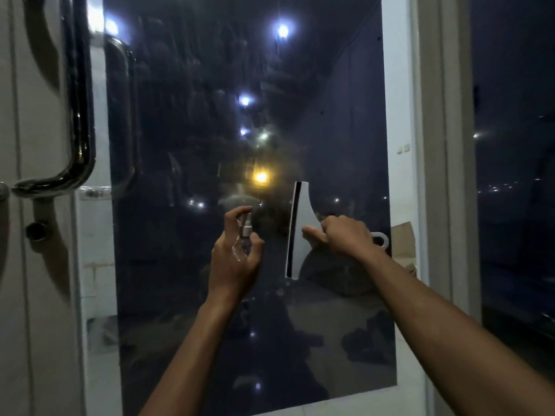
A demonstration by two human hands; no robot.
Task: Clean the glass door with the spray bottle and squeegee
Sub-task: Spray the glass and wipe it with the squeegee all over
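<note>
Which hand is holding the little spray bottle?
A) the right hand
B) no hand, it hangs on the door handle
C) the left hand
C: the left hand grips the small clear spray bottle with a finger on top of its nozzle, while the right hand holds the white squeegee in front of the glass door.

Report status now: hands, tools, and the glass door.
Left hand grips spray bottle. Right hand holds squeegee, blade upright before glass door. Nothing in the way.
</note>
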